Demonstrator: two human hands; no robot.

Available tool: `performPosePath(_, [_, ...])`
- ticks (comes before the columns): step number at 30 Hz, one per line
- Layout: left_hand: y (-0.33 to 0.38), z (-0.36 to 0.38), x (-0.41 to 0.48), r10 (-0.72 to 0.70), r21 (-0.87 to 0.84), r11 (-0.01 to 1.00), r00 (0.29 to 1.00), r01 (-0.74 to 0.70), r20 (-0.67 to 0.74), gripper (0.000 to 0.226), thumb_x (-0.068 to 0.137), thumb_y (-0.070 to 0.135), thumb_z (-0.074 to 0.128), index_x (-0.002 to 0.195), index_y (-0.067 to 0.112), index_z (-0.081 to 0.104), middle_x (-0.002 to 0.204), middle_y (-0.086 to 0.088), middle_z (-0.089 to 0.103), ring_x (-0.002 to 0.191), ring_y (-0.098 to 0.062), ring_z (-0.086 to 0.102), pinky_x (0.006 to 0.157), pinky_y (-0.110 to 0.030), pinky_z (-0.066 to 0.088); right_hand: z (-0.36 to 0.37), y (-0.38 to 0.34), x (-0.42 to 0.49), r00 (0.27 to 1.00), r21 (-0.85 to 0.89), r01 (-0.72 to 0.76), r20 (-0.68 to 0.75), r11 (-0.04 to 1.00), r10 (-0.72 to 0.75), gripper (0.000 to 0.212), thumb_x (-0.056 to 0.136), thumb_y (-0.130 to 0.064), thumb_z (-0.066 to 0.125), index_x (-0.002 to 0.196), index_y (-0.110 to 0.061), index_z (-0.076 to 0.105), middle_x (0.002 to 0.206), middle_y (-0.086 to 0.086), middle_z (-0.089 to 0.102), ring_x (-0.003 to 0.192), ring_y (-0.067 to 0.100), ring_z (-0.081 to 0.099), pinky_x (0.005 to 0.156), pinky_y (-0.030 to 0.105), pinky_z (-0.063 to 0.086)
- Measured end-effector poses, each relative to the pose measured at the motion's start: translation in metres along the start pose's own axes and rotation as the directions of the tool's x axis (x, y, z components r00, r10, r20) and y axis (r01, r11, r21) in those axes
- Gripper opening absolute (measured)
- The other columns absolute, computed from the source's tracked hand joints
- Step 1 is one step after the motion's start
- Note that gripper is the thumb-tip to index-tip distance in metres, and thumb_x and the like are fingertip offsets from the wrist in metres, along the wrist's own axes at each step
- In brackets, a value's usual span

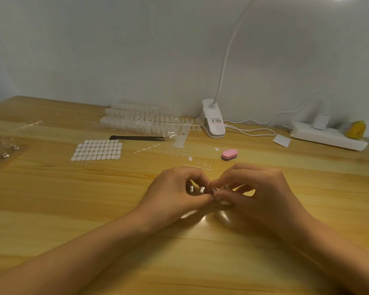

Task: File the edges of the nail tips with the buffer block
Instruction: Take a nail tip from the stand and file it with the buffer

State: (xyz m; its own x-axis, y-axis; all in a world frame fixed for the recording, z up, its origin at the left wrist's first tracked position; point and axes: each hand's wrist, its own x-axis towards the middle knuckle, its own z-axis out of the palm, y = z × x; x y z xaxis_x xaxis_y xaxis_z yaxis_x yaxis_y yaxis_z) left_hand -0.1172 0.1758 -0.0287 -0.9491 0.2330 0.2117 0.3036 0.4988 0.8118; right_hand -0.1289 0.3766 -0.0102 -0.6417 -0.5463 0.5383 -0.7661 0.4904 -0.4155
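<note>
Hands: left hand (175,189) and right hand (255,188) together pinch a clear nail tip (214,190).
Nail tip: likely light, slippery, bendy; hold its sides.

Open table (62,199) front-L; buffer block (229,154) & tip strip (197,166) clutter mid-rear.

Your lamp (213,121) glows at the top right corner of the picture, throwing soft, warm light over the desk (73,209). Your left hand (175,192) and right hand (254,188) cast dark shadows toward you on the near part of the desk, broken by a small patch of glare just beneath them. The wall (115,50) reads dull grey. The wide lens bows the desk's far edge, and things at its left edge smear out of focus.
</note>
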Motion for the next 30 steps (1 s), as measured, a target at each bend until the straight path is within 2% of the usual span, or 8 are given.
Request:
performPosePath(6, [-0.001,0.000,0.001,-0.002,-0.015,1.000,1.000,0.002,-0.001,0.018,0.067,0.046,0.075,0.078,0.032,0.072,0.074,0.015,0.067,0.067,-0.002,0.055,0.066,-0.030,0.049,0.000,-0.003,0.001,0.999,-0.017,-0.048,0.018,0.999,0.048,0.022,0.080,-0.044,0.065,0.088,-0.027,0.076,0.084,-0.017,0.069,0.076,0.003,0.067,0.062,0.025,0.058])
performPosePath(10, [0.000,0.001,0.000,0.006,-0.013,1.000,1.000,-0.006,-0.011,0.015,0.070,0.042,0.078,0.078,0.031,0.073,0.074,0.014,0.067,0.067,-0.005,0.057,0.066,-0.032,0.049,0.002,-0.003,0.000,0.986,0.076,-0.163,-0.006,0.984,0.164,0.013,0.072,-0.037,0.076,0.079,-0.026,0.075,0.079,-0.018,0.071,0.080,0.001,0.067,0.064,0.014,0.053])
performPosePath(15, [0.001,0.001,-0.002,0.019,0.001,1.000,1.000,-0.018,-0.024,0.010,0.072,0.039,0.078,0.076,0.032,0.072,0.066,0.020,0.061,0.063,-0.002,0.053,0.064,-0.028,0.045,-0.003,-0.005,0.003,0.953,0.192,-0.301,0.080,0.934,0.291,0.006,0.081,-0.029,0.075,0.085,-0.026,0.079,0.082,-0.016,0.074,0.085,0.003,0.069,0.069,0.019,0.056])
performPosePath(18, [0.000,0.001,-0.001,0.046,0.033,0.998,0.999,-0.046,-0.009,0.010,0.073,0.035,0.079,0.078,0.035,0.070,0.077,0.021,0.066,0.071,-0.005,0.057,0.070,-0.033,0.051,-0.018,0.001,0.011,0.910,0.297,-0.414,0.122,0.861,0.396,0.032,0.081,-0.049,0.059,0.095,-0.027,0.079,0.089,-0.013,0.076,0.089,0.003,0.070,0.073,0.025,0.059])
performPosePath(21, [0.000,-0.005,0.000,0.039,0.008,0.999,0.997,-0.040,0.073,0.025,0.070,0.048,0.079,0.089,0.038,0.067,0.092,0.021,0.066,0.080,-0.005,0.060,0.072,-0.031,0.054,-0.027,0.014,0.015,0.898,0.224,-0.440,0.122,0.870,0.423,0.020,0.084,-0.039,0.064,0.095,-0.030,0.078,0.090,-0.016,0.075,0.089,0.000,0.069,0.069,0.020,0.057])
performPosePath(24, [0.003,-0.024,0.008,-0.004,-0.158,0.987,0.989,0.027,0.145,0.040,0.073,0.068,0.057,0.102,0.043,0.063,0.099,0.023,0.065,0.084,0.004,0.062,0.066,-0.015,0.053,-0.027,0.029,0.020,0.885,0.094,-0.458,0.147,0.884,0.443,0.013,0.086,-0.025,0.073,0.095,-0.033,0.077,0.092,-0.020,0.073,0.086,-0.005,0.064,0.070,0.009,0.049])
performPosePath(26, [-0.003,-0.036,0.015,0.025,-0.057,0.998,0.998,-0.022,0.052,0.038,0.086,0.060,0.046,0.110,0.035,0.062,0.096,0.018,0.064,0.082,0.007,0.059,0.065,-0.011,0.048,-0.020,0.036,0.028,0.870,-0.019,-0.462,0.185,0.887,0.457,0.018,0.086,-0.028,0.074,0.101,-0.037,0.073,0.096,-0.020,0.069,0.084,-0.004,0.061,0.069,0.009,0.048])
performPosePath(30, [-0.017,-0.045,0.028,0.086,0.433,0.898,0.996,-0.078,0.000,0.026,0.091,0.039,0.058,0.117,0.038,0.056,0.115,0.022,0.051,0.095,0.004,0.051,0.081,-0.023,0.049,0.002,0.038,0.045,0.868,-0.207,-0.429,0.176,0.879,0.465,0.031,0.085,-0.043,0.072,0.114,-0.040,0.064,0.094,-0.021,0.061,0.085,-0.002,0.056,0.073,0.019,0.049])
